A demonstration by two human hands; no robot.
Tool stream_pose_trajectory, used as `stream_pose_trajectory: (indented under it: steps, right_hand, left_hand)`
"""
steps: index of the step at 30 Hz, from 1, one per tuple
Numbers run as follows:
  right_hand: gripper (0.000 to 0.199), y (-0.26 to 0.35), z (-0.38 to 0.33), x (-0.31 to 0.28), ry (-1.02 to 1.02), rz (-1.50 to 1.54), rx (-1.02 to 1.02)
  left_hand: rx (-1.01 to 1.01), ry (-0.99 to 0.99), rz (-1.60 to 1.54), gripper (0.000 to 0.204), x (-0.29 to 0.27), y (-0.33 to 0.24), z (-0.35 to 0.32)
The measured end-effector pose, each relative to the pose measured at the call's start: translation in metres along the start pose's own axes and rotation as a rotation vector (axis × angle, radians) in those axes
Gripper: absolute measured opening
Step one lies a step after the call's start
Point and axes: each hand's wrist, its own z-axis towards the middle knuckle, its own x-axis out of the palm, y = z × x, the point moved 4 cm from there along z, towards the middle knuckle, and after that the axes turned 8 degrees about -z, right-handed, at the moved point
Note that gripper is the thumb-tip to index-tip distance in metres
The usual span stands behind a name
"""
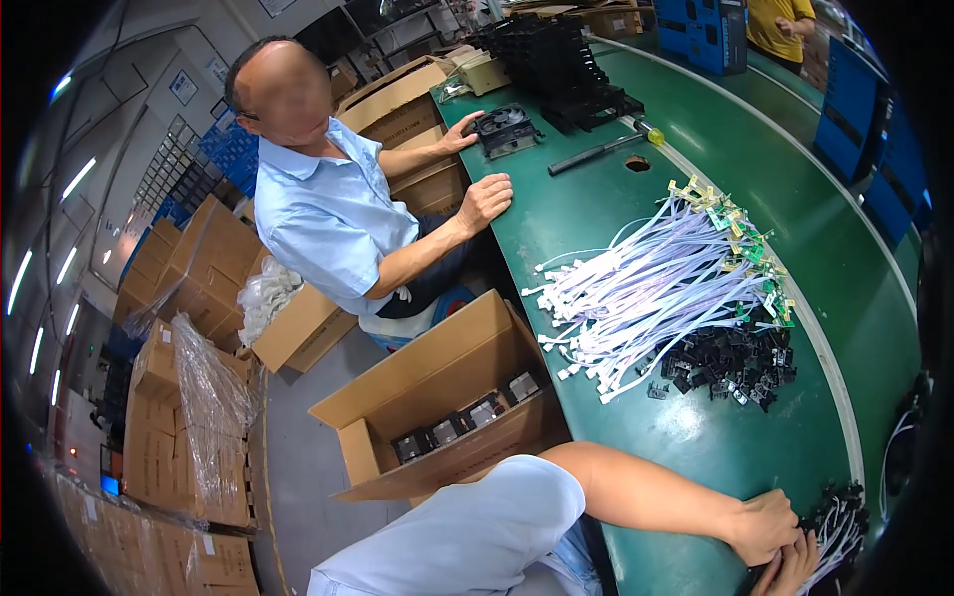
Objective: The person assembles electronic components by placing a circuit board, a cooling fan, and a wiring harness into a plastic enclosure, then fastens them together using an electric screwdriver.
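My left hand (763, 526) lies on the green table (686, 437) at the lower right, its fingers curled over a small black part at the edge of a heap of black parts with white cables (840, 517). Against it from below comes my right hand (792, 568), mostly cut off by the picture's edge, so its grip is hidden. My left forearm stretches across the table from a light blue sleeve.
A fan of white cables with green tags (666, 288) and a pile of black clips (730, 363) lie mid-table. An open cardboard box (437, 382) holding fans stands beside the table. A seated co-worker (328, 209) rests both hands near a black fan (505, 127). A long-handled tool (596, 152) and black trays (566, 60) lie beyond.
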Motion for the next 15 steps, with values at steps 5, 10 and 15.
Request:
stream_pose_trajectory:
  steps: [5, 10, 15]
  right_hand:
    - [0.016, 0.0005, 0.0006, 0.0, 0.007, -0.003, -0.002]
    - [0.017, -0.0008, -0.0011, -0.0008, -0.001, 0.008, 0.003]
    - [0.017, 0.0008, 0.0004, -0.0018, 0.029, 0.006, 0.014]
  left_hand:
    - [0.008, -0.006, -0.006, 0.015, -0.0022, 0.0008, 0.0]
    - [0.025, -0.031, -0.016, 0.015, -0.0046, -0.0025, 0.0001]
    - [0.065, -0.092, -0.048, 0.017, -0.0028, 0.0016, -0.0024]
